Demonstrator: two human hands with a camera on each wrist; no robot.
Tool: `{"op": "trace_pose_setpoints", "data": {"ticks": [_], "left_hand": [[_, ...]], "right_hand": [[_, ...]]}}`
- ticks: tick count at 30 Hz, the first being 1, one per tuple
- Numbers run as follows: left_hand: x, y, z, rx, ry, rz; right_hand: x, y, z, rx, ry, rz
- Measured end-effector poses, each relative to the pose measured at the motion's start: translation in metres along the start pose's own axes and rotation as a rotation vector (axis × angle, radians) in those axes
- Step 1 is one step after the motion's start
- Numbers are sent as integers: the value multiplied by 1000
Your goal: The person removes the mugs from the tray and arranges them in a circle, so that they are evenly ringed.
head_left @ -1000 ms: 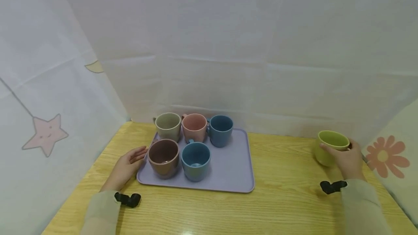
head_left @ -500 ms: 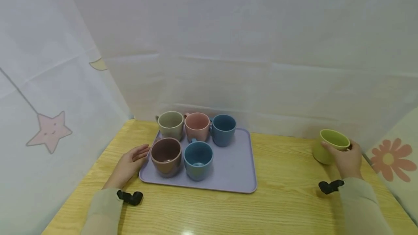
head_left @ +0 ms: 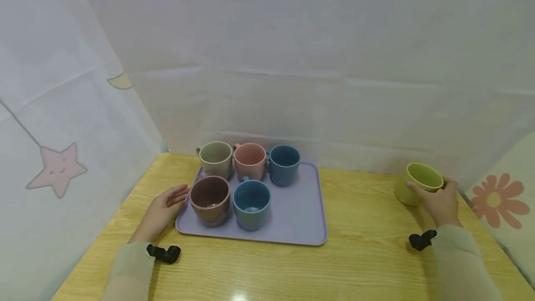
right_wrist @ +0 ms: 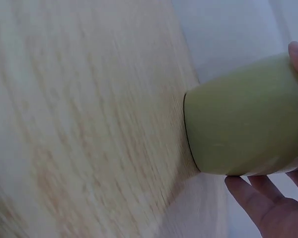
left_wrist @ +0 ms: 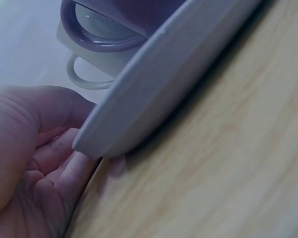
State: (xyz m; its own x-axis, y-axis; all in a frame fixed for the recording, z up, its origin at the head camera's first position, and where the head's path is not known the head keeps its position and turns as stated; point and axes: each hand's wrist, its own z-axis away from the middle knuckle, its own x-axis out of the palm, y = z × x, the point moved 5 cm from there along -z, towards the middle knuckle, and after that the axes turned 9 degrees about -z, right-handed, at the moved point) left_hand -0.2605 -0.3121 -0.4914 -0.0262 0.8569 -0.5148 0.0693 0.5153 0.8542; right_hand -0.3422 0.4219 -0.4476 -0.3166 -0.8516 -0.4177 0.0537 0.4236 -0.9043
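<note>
My right hand [head_left: 443, 203] grips a yellow-green mug [head_left: 404, 194] by its sides at the right of the table. The mug leans to the right, its mouth toward the hand. In the right wrist view the base of the mug [right_wrist: 238, 119] is close to the wood; I cannot tell whether it touches. At the left edge of a lilac tray [head_left: 298, 217], my left hand [head_left: 160, 212] has its fingers against the rim. The left wrist view has thumb and fingers [left_wrist: 72, 178] at the tray's edge. Nearest to that hand stands a brown mug [head_left: 212, 210].
Also upright on the tray are a front blue mug [head_left: 251, 210], a grey-green mug [head_left: 217, 164], a pink mug [head_left: 251, 164] and a back blue mug [head_left: 284, 168]. A white cloth wall [head_left: 271, 82] borders the wooden table [head_left: 292, 273].
The right hand has shifted slightly left with the yellow-green mug, which leans more than before. The left hand stays at the tray edge. The head view shifts a little.
</note>
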Motion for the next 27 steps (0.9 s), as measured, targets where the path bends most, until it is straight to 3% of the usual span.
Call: {"op": "trace_pose_setpoints", "data": {"ticks": [11,14,16,18,21,24,27], "left_hand": [[0,1,1,1,0,16],[0,0,2,6,4,18],[0,0,2,8,4,20],[1,0,1,7,2,23],[1,-1,1,6,2,20],[1,-2,1,6,5,17],[0,-1,1,6,8,15]], "right_hand": [[7,0,3,53,-17,-86],[10,-3,8,88,51,-163],[11,-13,16,87,166,-237],[11,-26,26,32,303,-314],[18,-50,42,-129,463,-357],[34,-74,55,-274,469,-373],[56,-101,70,-360,362,-419]]}}
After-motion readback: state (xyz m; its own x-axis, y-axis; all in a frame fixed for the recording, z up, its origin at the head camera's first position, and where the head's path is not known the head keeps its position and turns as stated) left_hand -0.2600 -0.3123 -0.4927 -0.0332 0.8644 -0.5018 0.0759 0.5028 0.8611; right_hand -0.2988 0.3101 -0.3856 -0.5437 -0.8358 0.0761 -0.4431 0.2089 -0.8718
